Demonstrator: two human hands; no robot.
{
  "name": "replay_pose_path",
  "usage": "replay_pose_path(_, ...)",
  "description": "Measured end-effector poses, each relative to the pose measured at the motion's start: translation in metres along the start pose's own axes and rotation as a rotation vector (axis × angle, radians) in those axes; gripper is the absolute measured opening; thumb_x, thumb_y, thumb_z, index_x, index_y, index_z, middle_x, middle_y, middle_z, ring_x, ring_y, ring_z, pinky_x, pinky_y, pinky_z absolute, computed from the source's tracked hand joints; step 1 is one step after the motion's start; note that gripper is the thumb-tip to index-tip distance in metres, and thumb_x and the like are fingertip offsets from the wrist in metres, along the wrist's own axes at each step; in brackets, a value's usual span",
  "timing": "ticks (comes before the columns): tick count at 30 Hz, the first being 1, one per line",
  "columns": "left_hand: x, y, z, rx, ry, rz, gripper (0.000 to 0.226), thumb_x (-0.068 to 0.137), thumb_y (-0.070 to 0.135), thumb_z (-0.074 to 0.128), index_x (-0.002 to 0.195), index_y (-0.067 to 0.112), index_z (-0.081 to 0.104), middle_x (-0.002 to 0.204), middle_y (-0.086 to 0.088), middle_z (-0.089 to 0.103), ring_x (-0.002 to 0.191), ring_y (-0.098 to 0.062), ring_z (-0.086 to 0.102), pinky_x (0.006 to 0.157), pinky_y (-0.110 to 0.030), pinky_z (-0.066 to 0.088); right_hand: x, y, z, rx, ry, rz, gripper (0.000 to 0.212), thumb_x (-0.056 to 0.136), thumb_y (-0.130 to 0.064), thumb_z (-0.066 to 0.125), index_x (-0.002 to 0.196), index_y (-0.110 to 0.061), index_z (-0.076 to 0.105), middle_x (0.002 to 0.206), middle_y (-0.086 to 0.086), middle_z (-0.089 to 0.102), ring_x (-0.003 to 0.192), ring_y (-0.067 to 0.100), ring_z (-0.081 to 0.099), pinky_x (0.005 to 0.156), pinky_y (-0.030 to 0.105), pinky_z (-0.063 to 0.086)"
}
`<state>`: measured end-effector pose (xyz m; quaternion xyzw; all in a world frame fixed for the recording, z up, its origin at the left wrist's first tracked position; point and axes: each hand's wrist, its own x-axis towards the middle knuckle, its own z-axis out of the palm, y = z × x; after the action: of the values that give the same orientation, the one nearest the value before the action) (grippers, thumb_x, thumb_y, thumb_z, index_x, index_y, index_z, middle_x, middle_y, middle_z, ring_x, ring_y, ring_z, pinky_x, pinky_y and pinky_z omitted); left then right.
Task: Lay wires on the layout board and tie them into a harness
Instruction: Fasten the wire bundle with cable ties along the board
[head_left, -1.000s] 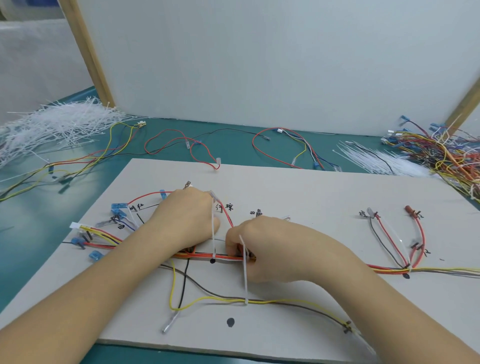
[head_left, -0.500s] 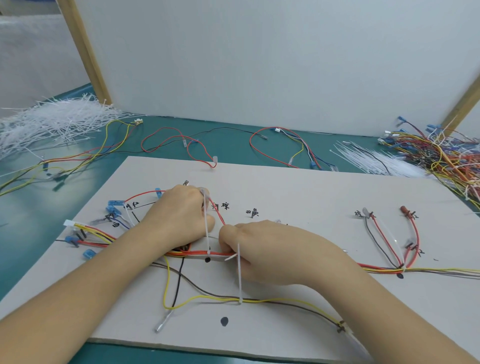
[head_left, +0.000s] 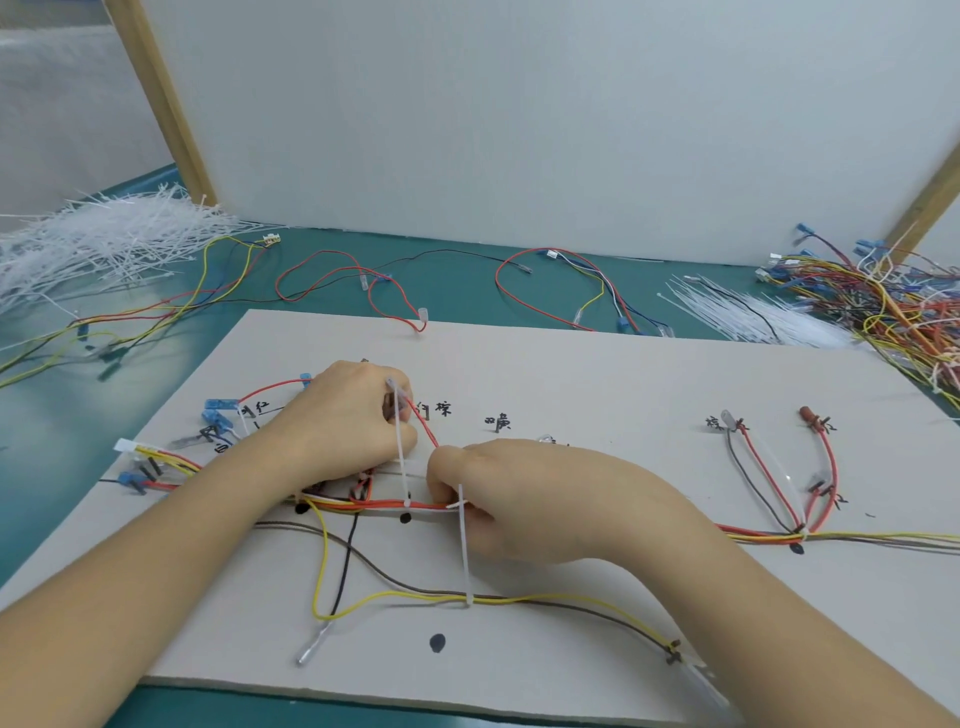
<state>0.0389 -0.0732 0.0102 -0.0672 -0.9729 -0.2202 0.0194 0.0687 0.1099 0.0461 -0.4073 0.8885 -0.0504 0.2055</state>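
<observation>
Since a moment ago the left hand (head_left: 353, 426) has pulled its white tie (head_left: 401, 452) up a little more, so the strap now stands tall over the bunch of wires (head_left: 384, 505), and both hands have slid a bit to the left on the layout board (head_left: 597, 395). The left fingers are curled tight, pinching the top end of that tie. The right hand (head_left: 524, 499) is curled too, pinching the bunch just where a second tie (head_left: 464, 545) crosses it. The bunch lies flat in the middle of the board, between the two hands. The wires look light, thin and bendy, so they would slip apart if let go. The ties look stiff but smooth and could slide. I think it is best to hold the bunch right beside the tie and pull the strap by its tail.
</observation>
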Motion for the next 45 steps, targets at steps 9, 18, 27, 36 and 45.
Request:
replay_pose_path(9, 0.002, -0.019, -0.023, -0.320, -0.245, 0.023, 0.018, 0.085, 0.000, 0.062, 0.077, 0.014, 0.070, 0.072, -0.010, 0.067, 0.052, -0.004, 0.056, 0.055, -0.015, 0.046, 0.001, 0.000, -0.001, 0.027, 0.016, -0.008, 0.015, 0.087, -0.012, 0.044, 0.098, -0.020, 0.038, 0.077, -0.004, 0.040, 0.079, 0.024, 0.044, 0.062, 0.033, 0.034)
replay_pose_path(18, -0.002, -0.015, -0.026, -0.681, -0.142, -0.005, 0.019, 0.085, -0.005, 0.059, 0.083, 0.013, 0.067, 0.071, 0.004, 0.067, 0.062, -0.007, 0.058, 0.061, -0.017, 0.049, 0.000, 0.000, -0.001, 0.055, 0.015, 0.019, 0.020, 0.086, -0.012, 0.046, 0.105, -0.017, 0.046, 0.084, 0.000, 0.049, 0.076, 0.022, 0.046, 0.066, 0.035, 0.041)
replay_pose_path(27, -0.030, 0.000, -0.063, 0.022, -0.071, 0.193, 0.015, 0.084, 0.032, 0.059, 0.072, 0.039, 0.058, 0.077, 0.023, 0.061, 0.073, 0.003, 0.053, 0.063, -0.009, 0.038, 0.004, 0.000, 0.005, 0.106, 0.097, 0.032, 0.023, 0.091, -0.035, 0.056, 0.105, -0.016, 0.057, 0.089, -0.002, 0.059, 0.079, 0.016, 0.051, 0.069, 0.031, 0.044)
replay_pose_path(36, -0.070, -0.038, -0.036, 0.356, -0.213, 0.316, 0.016, 0.086, 0.026, 0.044, 0.098, 0.036, 0.048, 0.095, 0.020, 0.043, 0.097, -0.003, 0.043, 0.089, -0.024, 0.037, 0.006, -0.008, 0.020, 0.032, 0.289, -0.013, 0.018, 0.096, -0.033, 0.045, 0.106, -0.022, 0.053, 0.099, 0.005, 0.064, 0.090, 0.028, 0.056, 0.074, 0.038, 0.047)
replay_pose_path(45, -0.042, -0.034, -0.039, 0.403, -0.398, 0.460, 0.008, 0.061, 0.028, 0.036, 0.063, 0.031, 0.029, 0.067, 0.009, 0.039, 0.066, -0.005, 0.037, 0.062, -0.020, 0.030, 0.007, 0.000, 0.019, 0.230, 0.307, -0.031, 0.008, 0.097, -0.029, 0.045, 0.092, -0.028, 0.051, 0.089, 0.000, 0.063, 0.080, 0.021, 0.052, 0.074, 0.037, 0.046)
